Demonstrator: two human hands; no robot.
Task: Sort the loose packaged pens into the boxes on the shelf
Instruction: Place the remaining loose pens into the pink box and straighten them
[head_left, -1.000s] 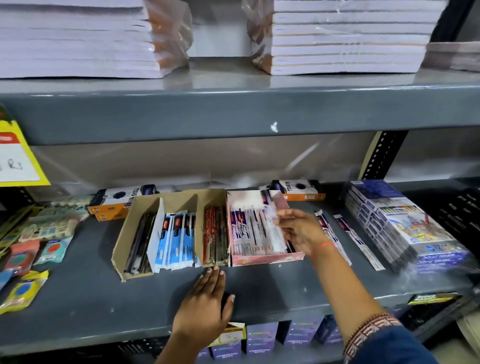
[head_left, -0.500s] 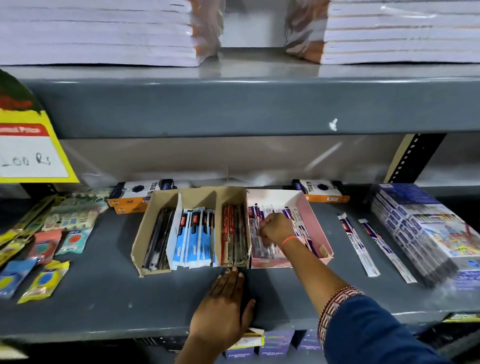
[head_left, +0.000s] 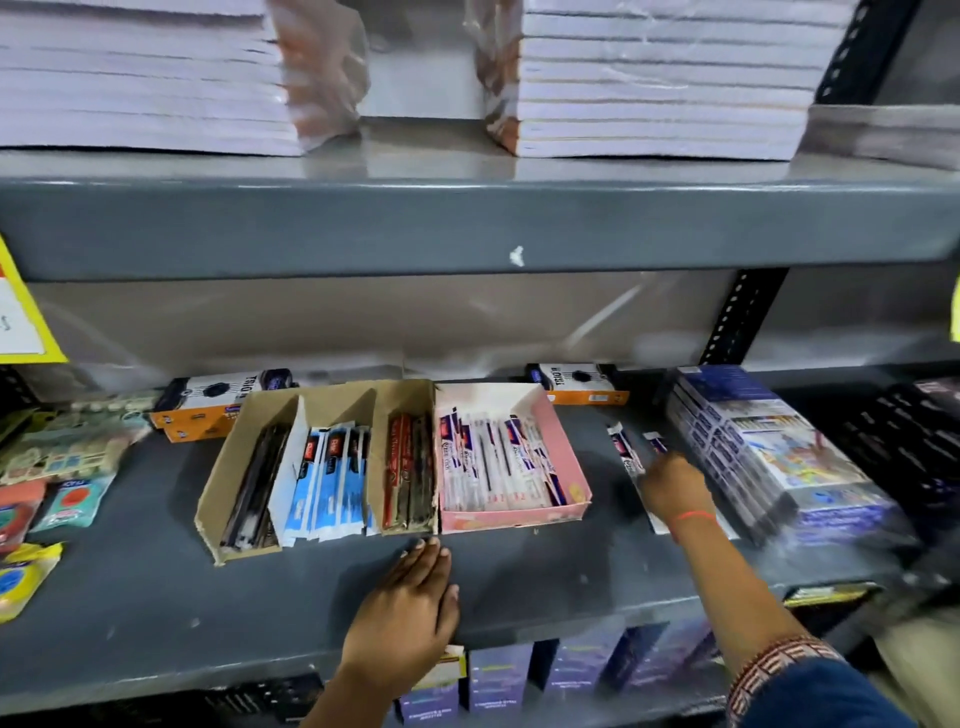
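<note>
A pink box (head_left: 567, 453) on the grey shelf (head_left: 130, 597) holds several white packaged pens (head_left: 493, 465). Left of it stands a brown cardboard box (head_left: 221, 499) with dark pens (head_left: 254, 483), blue-packed pens (head_left: 332, 475) and red pens (head_left: 410, 465) in separate compartments. Two loose packaged pens (head_left: 622, 451) lie right of the pink box. My right hand (head_left: 675, 491) lies over their near ends; blur hides whether it grips them. My left hand (head_left: 410, 603) rests flat on the shelf in front of the boxes, fingers apart, holding nothing.
A stack of blue wrapped packs (head_left: 769, 457) sits close to the right of the loose pens. Two orange-and-white boxes (head_left: 218, 397) (head_left: 576, 382) lie behind the pen boxes. Small colourful packets (head_left: 62, 467) cover the left. Notebook stacks (head_left: 660, 78) fill the upper shelf.
My right hand has left the pink box and moved right onto the loose pens. My left hand has stayed flat on the shelf.
</note>
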